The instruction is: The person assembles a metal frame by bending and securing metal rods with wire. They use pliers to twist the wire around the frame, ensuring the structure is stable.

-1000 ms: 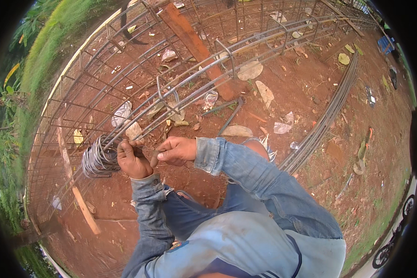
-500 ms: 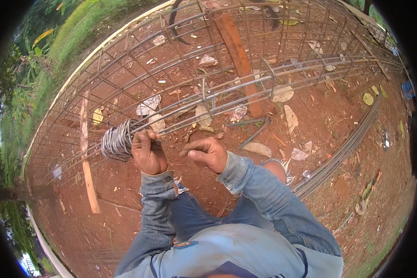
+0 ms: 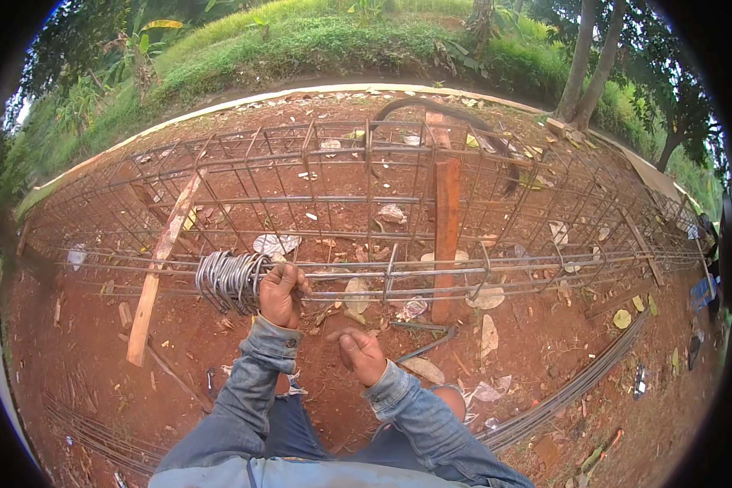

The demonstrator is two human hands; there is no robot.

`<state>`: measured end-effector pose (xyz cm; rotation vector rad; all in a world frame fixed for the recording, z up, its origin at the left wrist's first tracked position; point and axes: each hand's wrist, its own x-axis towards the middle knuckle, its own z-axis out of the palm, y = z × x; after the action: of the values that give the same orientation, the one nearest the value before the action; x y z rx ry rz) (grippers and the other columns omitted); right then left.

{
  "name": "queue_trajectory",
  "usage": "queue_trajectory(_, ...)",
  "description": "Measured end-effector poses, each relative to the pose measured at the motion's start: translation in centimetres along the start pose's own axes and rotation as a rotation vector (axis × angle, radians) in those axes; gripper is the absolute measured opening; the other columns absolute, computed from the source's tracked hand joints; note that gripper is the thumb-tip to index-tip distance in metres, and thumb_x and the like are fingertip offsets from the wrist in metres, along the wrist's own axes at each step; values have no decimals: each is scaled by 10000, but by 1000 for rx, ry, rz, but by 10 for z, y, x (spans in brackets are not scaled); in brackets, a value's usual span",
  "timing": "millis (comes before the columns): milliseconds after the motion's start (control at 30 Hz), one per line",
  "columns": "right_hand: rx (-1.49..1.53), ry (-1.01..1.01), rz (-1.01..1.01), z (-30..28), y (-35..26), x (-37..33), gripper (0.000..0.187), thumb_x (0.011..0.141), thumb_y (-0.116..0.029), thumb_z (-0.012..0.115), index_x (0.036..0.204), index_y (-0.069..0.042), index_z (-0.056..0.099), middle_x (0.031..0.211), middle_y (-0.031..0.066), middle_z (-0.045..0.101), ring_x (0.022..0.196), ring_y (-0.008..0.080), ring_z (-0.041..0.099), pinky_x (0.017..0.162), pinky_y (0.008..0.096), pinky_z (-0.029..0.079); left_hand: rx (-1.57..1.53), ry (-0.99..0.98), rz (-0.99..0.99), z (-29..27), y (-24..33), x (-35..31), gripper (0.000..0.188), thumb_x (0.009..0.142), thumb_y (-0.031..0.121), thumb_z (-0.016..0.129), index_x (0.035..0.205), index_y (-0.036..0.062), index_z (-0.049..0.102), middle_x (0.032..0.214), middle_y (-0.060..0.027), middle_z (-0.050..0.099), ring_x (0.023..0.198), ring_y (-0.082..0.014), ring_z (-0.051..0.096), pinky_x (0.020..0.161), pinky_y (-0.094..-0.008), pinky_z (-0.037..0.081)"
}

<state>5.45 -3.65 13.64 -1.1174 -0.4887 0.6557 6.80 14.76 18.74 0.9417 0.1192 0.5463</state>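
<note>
Sitting curled beside steel rings (image 3: 229, 281), left fingers (image 3: 283, 275) overlap long bars (image 3: 342, 276).

the rings (image 3: 229, 281) are silvery grey, the bars (image 3: 342, 275) grey and rusty brown. the cage (image 3: 342, 199) is rust brown, the post (image 3: 446, 211) orange-brown, the plank (image 3: 145, 317) pale tan. the soil (image 3: 537, 333) is red-brown, speckled with tan and yellow leaves (image 3: 486, 298). the sleeves (image 3: 244, 398) are faded blue, the shirt (image 3: 317, 474) light blue, the grass (image 3: 325, 114) green.
</note>
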Motion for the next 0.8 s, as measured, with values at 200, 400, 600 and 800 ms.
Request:
queue_trajectory(200,-47,103,231,-23,38,15,269,961,-283,499,1006,-36,595,594,-30,473,499,53,393,468,232,330,400,-135,137,22,-7,-25,159,879,123,632,755,41,576,643,-30,589,541,-100,523,531,-234,444)
queue_trajectory(400,292,-506,212,0,2,-1,341,951,-338,508,982,-14,607,530,-20,410,488,80,399,489,247,335,-6,-47,-97,-4,14,-3,161,904,159,595,795,42,578,700,-41,592,603,-123,558,592,-251,485)
queue_trajectory(600,509,-432,51,-14,-3,12,370,939,-371,508,951,-11,594,512,-3,434,459,111,435,508,258,379,-207,54,-176,-9,15,-3,172,914,200,582,815,59,588,703,-28,596,595,-116,573,564,-254,507)
queue_trajectory(800,-261,-221,154,-9,16,17,354,978,-317,448,928,11,572,575,53,566,522,110,539,532,270,429,62,110,-153,-8,25,-23,209,912,205,585,758,63,575,684,-27,595,570,-110,563,538,-237,481)
